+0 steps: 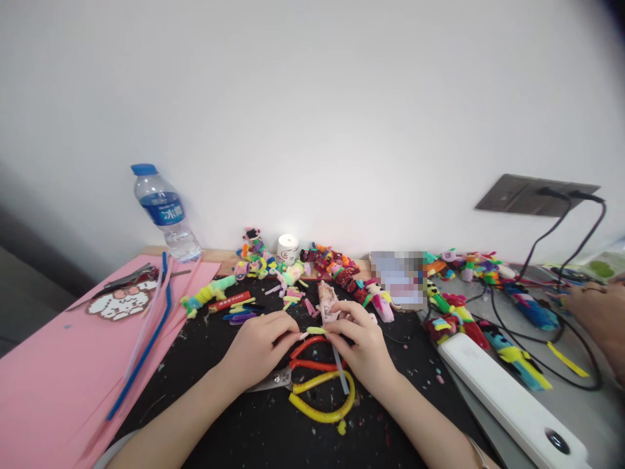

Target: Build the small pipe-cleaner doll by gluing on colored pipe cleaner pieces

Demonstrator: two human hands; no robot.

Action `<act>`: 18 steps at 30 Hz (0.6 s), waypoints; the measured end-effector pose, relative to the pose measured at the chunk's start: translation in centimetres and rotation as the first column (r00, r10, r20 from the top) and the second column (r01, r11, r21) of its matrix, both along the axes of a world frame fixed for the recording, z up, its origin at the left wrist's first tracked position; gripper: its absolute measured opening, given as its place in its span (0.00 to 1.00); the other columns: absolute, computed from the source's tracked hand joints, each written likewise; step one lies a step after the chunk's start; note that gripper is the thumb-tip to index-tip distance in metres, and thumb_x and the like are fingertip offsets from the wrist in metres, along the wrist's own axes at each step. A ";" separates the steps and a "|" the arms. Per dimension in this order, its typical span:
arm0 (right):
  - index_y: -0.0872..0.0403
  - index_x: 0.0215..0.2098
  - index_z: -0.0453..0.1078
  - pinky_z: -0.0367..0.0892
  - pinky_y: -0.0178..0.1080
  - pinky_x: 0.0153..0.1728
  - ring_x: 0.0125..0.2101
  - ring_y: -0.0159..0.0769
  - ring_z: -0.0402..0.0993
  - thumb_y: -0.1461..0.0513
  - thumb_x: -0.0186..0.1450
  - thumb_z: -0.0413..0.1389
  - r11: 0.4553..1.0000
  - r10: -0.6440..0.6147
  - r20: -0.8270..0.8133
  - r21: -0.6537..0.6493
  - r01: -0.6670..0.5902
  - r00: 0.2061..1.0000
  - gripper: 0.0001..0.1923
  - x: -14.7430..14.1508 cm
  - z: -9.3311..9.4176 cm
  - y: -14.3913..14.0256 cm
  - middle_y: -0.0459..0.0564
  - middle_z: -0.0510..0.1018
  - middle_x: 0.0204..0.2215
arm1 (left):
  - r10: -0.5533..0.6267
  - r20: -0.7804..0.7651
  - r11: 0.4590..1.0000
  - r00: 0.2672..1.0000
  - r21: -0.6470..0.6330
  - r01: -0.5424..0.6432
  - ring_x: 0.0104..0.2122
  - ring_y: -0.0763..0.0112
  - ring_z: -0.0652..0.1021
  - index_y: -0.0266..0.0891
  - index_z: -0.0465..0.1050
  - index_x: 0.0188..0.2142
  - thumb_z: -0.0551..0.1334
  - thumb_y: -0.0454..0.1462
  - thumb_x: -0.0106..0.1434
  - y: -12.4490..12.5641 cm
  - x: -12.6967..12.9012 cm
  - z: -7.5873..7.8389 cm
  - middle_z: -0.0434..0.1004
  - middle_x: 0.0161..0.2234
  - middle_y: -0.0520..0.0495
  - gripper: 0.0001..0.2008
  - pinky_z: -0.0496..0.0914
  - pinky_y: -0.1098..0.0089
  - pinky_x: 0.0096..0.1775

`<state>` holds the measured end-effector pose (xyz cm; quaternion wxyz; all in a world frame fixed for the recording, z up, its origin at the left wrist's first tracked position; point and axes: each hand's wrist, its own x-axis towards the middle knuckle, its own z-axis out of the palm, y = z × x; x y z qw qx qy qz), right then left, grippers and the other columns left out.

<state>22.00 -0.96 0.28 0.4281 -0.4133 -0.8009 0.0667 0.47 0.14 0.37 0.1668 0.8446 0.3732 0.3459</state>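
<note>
Head view is showing us pinching a short yellow-green pipe-cleaner piece (316, 331) between our 2 hands above the black mat (273, 430). Our left hand (258, 345) is closing its fingertips on one end, and our right hand (364, 342) is gripping the other end while also holding a pale straw (342, 371) slanting down. The piece is looking fuzzy, stubby and level. Scissors with red and yellow handles (317, 384) are lying just beneath our hands.
</note>
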 end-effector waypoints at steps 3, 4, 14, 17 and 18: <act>0.52 0.32 0.75 0.71 0.39 0.35 0.33 0.35 0.71 0.67 0.63 0.56 1.000 -0.001 -0.001 -0.011 0.001 1.000 0.07 0.0 0.1 0.0 0.53 0.74 0.39 | -0.003 -0.039 1.000 0.999 -0.001 0.003 0.26 0.73 0.69 0.37 0.65 0.25 0.53 0.33 0.67 -0.1 0.0 0.2 0.67 0.25 0.52 0.13 0.61 0.73 0.30; 0.52 0.32 0.75 0.71 0.39 0.35 0.33 0.35 0.71 0.67 0.63 0.56 1.000 0.000 -0.002 -0.011 0.000 1.000 0.07 0.0 0.1 -0.1 0.53 0.74 0.39 | -0.001 -0.047 1.000 0.999 -0.001 0.001 0.26 0.73 0.68 0.37 0.63 0.25 0.52 0.32 0.67 -0.1 0.0 0.3 0.65 0.25 0.52 0.13 0.60 0.73 0.29; 0.53 0.32 0.75 0.71 0.39 0.35 0.32 0.34 0.71 0.67 0.63 0.56 1.000 0.011 0.002 0.000 -0.011 1.000 0.07 0.1 0.0 0.0 0.53 0.74 0.40 | 0.044 -0.058 0.998 0.997 -0.031 -0.046 0.23 0.75 0.65 0.38 0.59 0.22 0.50 0.35 0.69 0.0 -0.1 -0.1 0.60 0.22 0.54 0.17 0.58 0.73 0.27; 0.52 0.32 0.75 0.71 0.39 0.35 0.33 0.34 0.71 0.67 0.63 0.56 1.000 0.009 0.000 0.003 -0.009 1.000 0.07 0.1 0.0 0.0 0.53 0.74 0.40 | 0.061 -0.029 0.996 0.998 -0.069 -0.063 0.26 0.73 0.70 0.38 0.65 0.27 0.50 0.34 0.69 0.1 -0.1 -0.1 0.67 0.25 0.52 0.14 0.63 0.73 0.30; 0.52 0.32 0.75 0.71 0.39 0.35 0.33 0.35 0.71 0.67 0.63 0.56 1.000 0.006 0.001 0.002 -0.006 1.000 0.07 0.0 0.0 0.0 0.53 0.74 0.40 | 0.061 -0.012 0.995 0.998 -0.078 -0.061 0.27 0.73 0.71 0.38 0.67 0.29 0.51 0.34 0.69 0.1 -0.1 -0.2 0.69 0.26 0.52 0.12 0.64 0.73 0.31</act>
